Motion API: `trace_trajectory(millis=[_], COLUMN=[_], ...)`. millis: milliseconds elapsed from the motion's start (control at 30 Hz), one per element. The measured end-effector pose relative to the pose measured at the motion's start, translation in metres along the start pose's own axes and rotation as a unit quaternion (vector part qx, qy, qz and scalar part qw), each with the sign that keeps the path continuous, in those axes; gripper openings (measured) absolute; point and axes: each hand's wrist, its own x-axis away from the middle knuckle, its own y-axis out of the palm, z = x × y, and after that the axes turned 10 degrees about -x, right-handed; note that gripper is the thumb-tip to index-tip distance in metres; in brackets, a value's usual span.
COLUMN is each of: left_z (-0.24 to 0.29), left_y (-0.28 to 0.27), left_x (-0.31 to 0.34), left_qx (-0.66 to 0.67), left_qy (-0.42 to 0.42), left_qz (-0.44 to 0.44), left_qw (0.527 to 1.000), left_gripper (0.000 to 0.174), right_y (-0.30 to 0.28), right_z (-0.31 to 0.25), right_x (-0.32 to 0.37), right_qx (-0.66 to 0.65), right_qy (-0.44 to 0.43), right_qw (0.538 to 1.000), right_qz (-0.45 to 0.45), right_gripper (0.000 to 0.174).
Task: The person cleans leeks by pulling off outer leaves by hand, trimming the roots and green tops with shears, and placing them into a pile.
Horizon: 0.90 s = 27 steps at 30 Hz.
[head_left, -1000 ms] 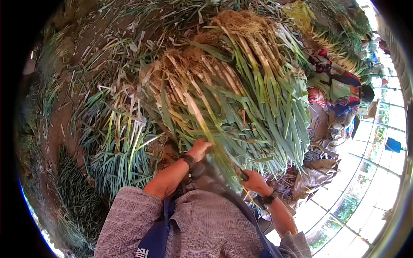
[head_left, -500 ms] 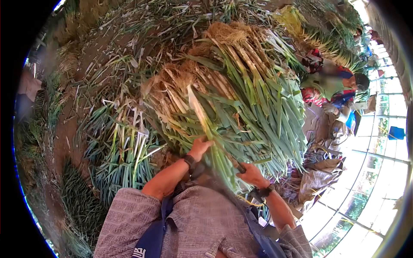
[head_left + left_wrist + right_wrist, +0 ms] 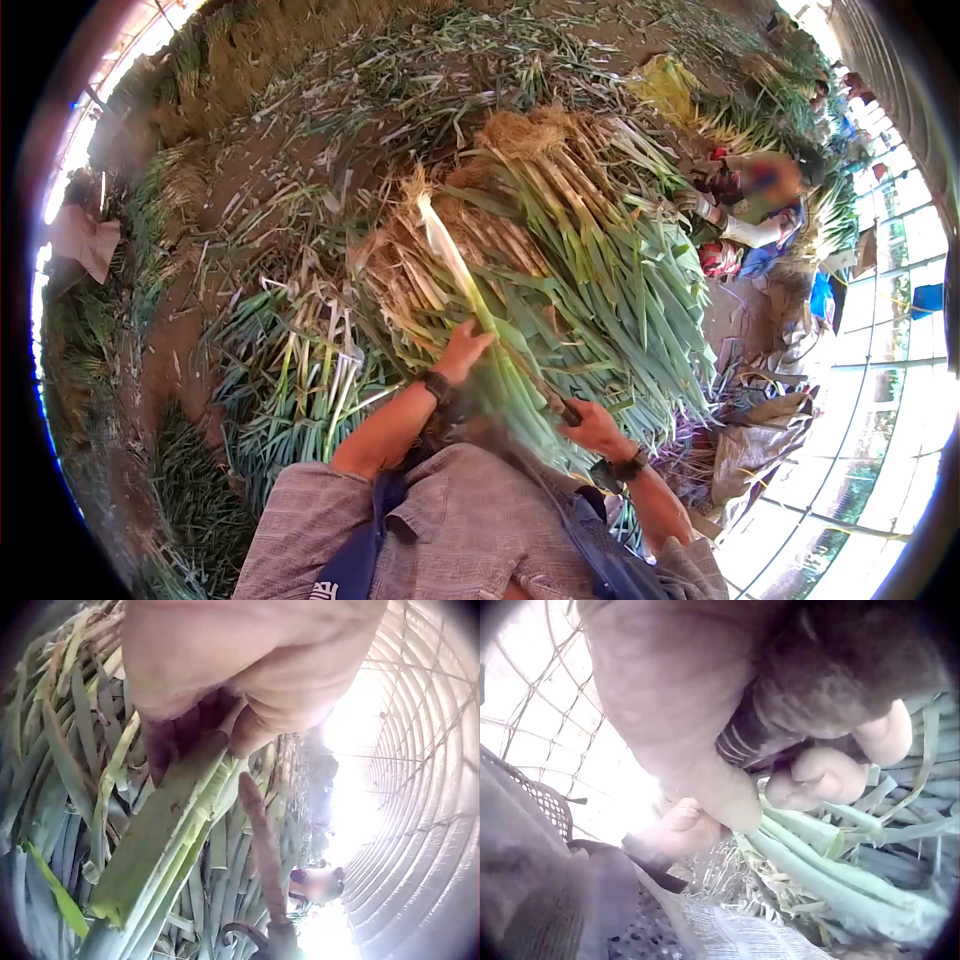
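Note:
My left hand (image 3: 465,352) grips a leek (image 3: 447,245) around its green part, with the pale shank and roots pointing away from me. Its broad green leaves (image 3: 161,847) run down below that hand in the left wrist view. In my right hand (image 3: 597,430) is a knife with a dark, ridged handle (image 3: 739,742), the fingers wrapped round it. The knife's brown, rusty-looking blade (image 3: 262,844) lies alongside the leaves, its tip near the left hand's fingers. Beneath both hands spreads a big pile of leeks (image 3: 610,260), roots facing away.
To the left lies a smaller heap of leeks (image 3: 290,370), with loose leaf scraps (image 3: 400,110) strewn over the soil. Another person (image 3: 755,200) bends beside the pile at the right. A yellow sack (image 3: 665,85) sits at the back; brown sheeting (image 3: 760,440) lies front right.
The leek's root end has risen and now shows its roots above the pile. Both hands keep their hold. The head view has tilted upward, and the person at right has leaned toward the pile.

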Motion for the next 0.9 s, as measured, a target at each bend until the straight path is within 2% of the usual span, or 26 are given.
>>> trace_trajectory(millis=[67, 167, 300, 333, 433, 500, 533, 667, 733, 867, 900], left_z=[0.006, 0.016, 0.022, 0.025, 0.029, 0.027, 0.027, 0.037, 0.04, 0.045, 0.046], left_y=[-0.002, -0.006, -0.006, -0.006, -0.001, 0.002, 0.003, 0.004, -0.002, -0.003, -0.001], left_x=[-0.001, -0.002, -0.005, -0.005, -0.001, -0.011, -0.01, -0.007, -0.001, 0.004, 0.007], left_qx=[0.0, 0.002, 0.015, -0.044, -0.041, -0.086, -0.13, -0.069, 0.009, -0.025, 0.002], left_qy=[0.015, 0.036, 0.077, 0.081, 0.077, 0.084, 0.086, 0.094, 0.122, 0.117, 0.128], left_qz=[0.003, -0.011, 0.027, 0.063, 0.08, 0.107, 0.133, 0.101, 0.03, 0.002, 0.012], left_qw=[1.0, 0.999, 0.997, 0.994, 0.993, 0.987, 0.979, 0.988, 0.992, 0.993, 0.992], left_gripper=[0.049, 0.049, 0.046, 0.043, 0.036, 0.035, 0.035, 0.037, 0.043, 0.046, 0.046], right_y=[-0.001, -0.007, -0.01, -0.013, -0.016, -0.017, -0.015, -0.013, -0.005, -0.009, -0.008], right_z=[-0.004, -0.014, -0.024, -0.026, -0.027, -0.026, -0.027, -0.032, -0.036, -0.046, -0.045], right_x=[-0.005, -0.01, -0.012, -0.014, -0.013, -0.015, -0.014, -0.013, -0.01, -0.02, -0.021], right_qx=[0.002, 0.003, 0.007, 0.008, -0.051, -0.026, -0.029, 0.043, 0.053, 0.044, 0.049], right_qy=[-0.007, -0.01, -0.009, -0.013, 0.0, -0.071, -0.07, -0.054, -0.05, -0.029, -0.021], right_qw=[1.0, 1.0, 1.0, 1.0, 0.999, 0.996, 0.996, 0.996, 0.995, 0.995, 0.995], right_qz=[0.002, 0.006, 0.022, 0.023, 0.016, 0.04, 0.04, 0.06, 0.075, 0.085, 0.082], right_gripper=[0.032, 0.032, 0.034, 0.034, 0.037, 0.036, 0.036, 0.038, 0.038, 0.034, 0.033])
